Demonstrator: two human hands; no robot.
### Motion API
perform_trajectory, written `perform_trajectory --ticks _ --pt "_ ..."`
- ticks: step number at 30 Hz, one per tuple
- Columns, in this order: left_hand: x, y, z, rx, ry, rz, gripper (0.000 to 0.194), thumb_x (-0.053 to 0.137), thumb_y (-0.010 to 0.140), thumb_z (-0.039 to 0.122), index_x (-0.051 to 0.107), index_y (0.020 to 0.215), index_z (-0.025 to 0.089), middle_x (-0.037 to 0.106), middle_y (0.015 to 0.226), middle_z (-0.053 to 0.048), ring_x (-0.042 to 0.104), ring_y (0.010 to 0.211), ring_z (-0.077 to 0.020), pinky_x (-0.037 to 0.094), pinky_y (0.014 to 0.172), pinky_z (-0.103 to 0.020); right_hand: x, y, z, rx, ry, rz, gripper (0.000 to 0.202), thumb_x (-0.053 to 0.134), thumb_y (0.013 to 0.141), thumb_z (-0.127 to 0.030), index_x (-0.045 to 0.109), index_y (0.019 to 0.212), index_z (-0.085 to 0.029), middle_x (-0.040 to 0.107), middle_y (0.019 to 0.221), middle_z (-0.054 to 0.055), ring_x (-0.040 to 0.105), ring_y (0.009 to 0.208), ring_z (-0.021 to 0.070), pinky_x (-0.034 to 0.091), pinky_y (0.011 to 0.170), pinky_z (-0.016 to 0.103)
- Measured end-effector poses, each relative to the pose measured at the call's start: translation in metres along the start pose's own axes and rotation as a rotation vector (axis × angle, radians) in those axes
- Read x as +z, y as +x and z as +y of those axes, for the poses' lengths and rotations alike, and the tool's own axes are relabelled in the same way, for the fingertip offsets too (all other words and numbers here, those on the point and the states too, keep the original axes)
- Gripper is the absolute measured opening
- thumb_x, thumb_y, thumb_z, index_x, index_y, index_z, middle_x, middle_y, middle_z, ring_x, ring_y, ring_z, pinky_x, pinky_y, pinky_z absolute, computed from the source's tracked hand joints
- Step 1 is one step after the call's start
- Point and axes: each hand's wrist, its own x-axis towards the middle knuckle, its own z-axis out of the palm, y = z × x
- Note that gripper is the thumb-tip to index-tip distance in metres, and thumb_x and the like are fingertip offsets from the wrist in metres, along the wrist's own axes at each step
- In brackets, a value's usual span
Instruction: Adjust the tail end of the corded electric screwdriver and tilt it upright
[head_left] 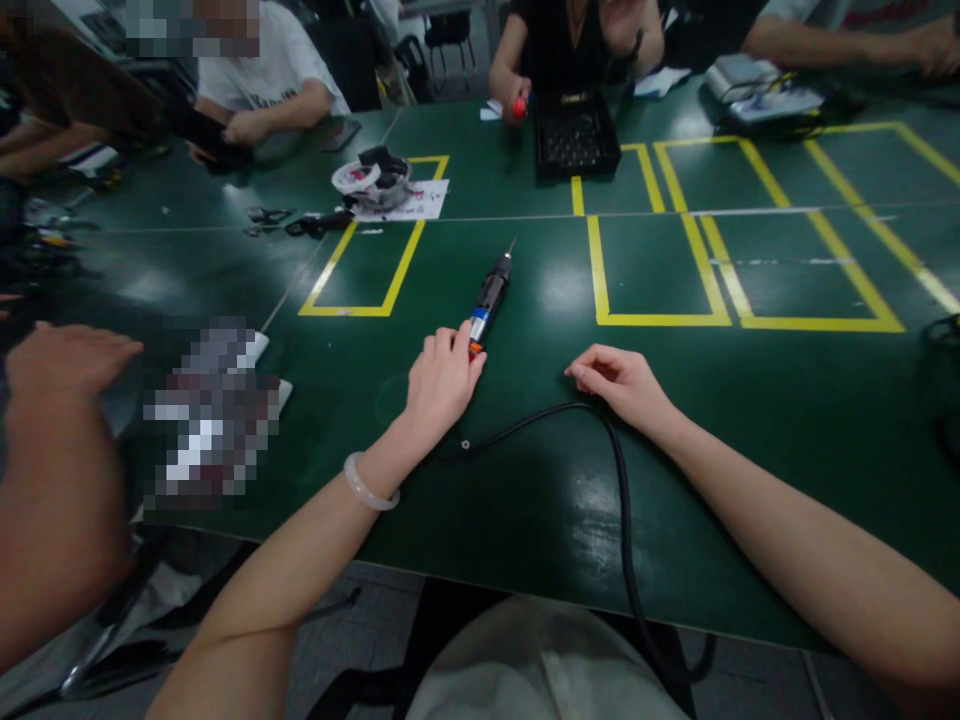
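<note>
My left hand is wrapped round the rear part of an electric screwdriver. The tool has a black front, a blue band and an orange-red ring, and its thin bit points away from me over the green table. My right hand rests to the right, fingers curled in and thumb against them, with nothing visible in it. A black cable curves from near my left wrist, past my right hand and over the front edge. Beside the cable's left end is a small pale ring-like piece.
Yellow tape rectangles mark the table. Across it stand a black tray of small parts, a round container on paper and a stacked device. A co-worker's arm is close on the left, by a blurred-out item. Other people sit opposite.
</note>
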Motion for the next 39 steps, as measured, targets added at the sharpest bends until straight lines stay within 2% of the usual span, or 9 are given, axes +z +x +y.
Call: perform_trajectory --ticks 5,9,13,16,22,26,31,35,39 --pt "-0.002 -0.009 0.039 0.122 -0.014 -0.003 0.052 0.05 0.103 0.037 0.044 0.15 0.014 0.059 0.122 -0.016 0.057 0.107 -0.0289 0.051 0.083 -0.037 0.006 -0.002 -0.004 -0.174 -0.176 -0.027 0.016 0.061 0.094 -0.031 0.071 0.096 -0.018 0.069 0.083 0.004 0.061 0.072 0.0164 0.048 0.065 0.028" --pt "-0.003 -0.015 0.061 0.207 -0.04 -0.021 0.054 0.052 0.102 0.037 0.042 0.151 0.015 0.059 0.123 -0.014 0.057 0.107 -0.0278 0.051 0.084 -0.037 0.009 -0.003 -0.005 -0.276 -0.241 -0.073 0.023 0.059 0.094 -0.024 0.066 0.116 -0.018 0.066 0.088 0.004 0.063 0.079 0.0172 0.051 0.073 0.029" --pt "-0.005 -0.019 0.072 0.253 -0.072 -0.052 0.055 0.051 0.102 0.034 0.04 0.152 0.013 0.058 0.127 -0.014 0.057 0.11 -0.0272 0.05 0.087 -0.036 0.011 -0.004 -0.005 -0.31 -0.293 -0.131 0.016 0.06 0.093 -0.023 0.067 0.107 -0.019 0.066 0.092 0.006 0.062 0.083 0.0185 0.05 0.077 0.032" --pt "-0.004 -0.02 0.07 0.272 -0.138 -0.074 0.063 0.055 0.1 0.039 0.037 0.153 0.011 0.056 0.131 -0.015 0.055 0.114 -0.0286 0.049 0.091 -0.038 0.013 -0.005 -0.009 -0.192 -0.254 -0.154 0.01 0.062 0.091 -0.028 0.065 0.091 -0.018 0.062 0.078 0.002 0.056 0.067 0.0148 0.045 0.063 0.028" --pt "0.003 -0.019 0.059 0.275 -0.309 -0.104 0.078 0.063 0.094 0.045 0.032 0.155 0.01 0.052 0.139 -0.016 0.052 0.121 -0.0312 0.047 0.101 -0.043 0.017 -0.009 -0.02 0.34 0.26 -0.232 0.032 0.065 0.086 -0.048 0.053 0.078 -0.02 0.053 0.052 -0.006 0.04 0.038 0.0076 0.027 0.037 0.02" --pt "0.003 -0.02 0.057 0.271 -0.39 -0.14 0.079 0.067 0.091 0.041 0.032 0.155 0.012 0.049 0.143 -0.016 0.05 0.125 -0.0323 0.045 0.104 -0.045 0.018 -0.009 -0.02 0.411 0.395 -0.228 0.035 0.067 0.084 -0.05 0.052 0.079 -0.02 0.054 0.051 -0.006 0.043 0.037 0.0074 0.03 0.035 0.018" --pt "0.003 -0.02 0.055 0.259 -0.464 -0.155 0.08 0.068 0.089 0.04 0.032 0.156 0.015 0.047 0.144 -0.016 0.049 0.127 -0.0321 0.045 0.105 -0.047 0.021 -0.011 -0.014 0.203 0.256 -0.172 0.028 0.065 0.089 -0.046 0.054 0.088 -0.02 0.059 0.064 -0.003 0.055 0.05 0.0116 0.042 0.042 0.022" --pt "0.005 -0.02 0.054 0.26 -0.467 -0.155 0.083 0.069 0.088 0.041 0.031 0.156 0.015 0.047 0.145 -0.016 0.048 0.129 -0.0327 0.044 0.106 -0.047 0.017 -0.013 -0.01 -0.185 -0.178 -0.138 0.013 0.062 0.096 -0.032 0.062 0.095 -0.019 0.062 0.076 0.0 0.057 0.062 0.0125 0.047 0.059 0.026" --pt "0.007 -0.019 0.054 0.269 -0.456 -0.151 0.082 0.068 0.09 0.042 0.03 0.157 0.013 0.047 0.145 -0.016 0.048 0.128 -0.032 0.045 0.106 -0.047 0.009 -0.016 -0.007 -0.486 -0.564 -0.156 0.013 0.056 0.101 -0.026 0.067 0.104 -0.018 0.069 0.099 0.009 0.066 0.089 0.0208 0.051 0.072 0.03"
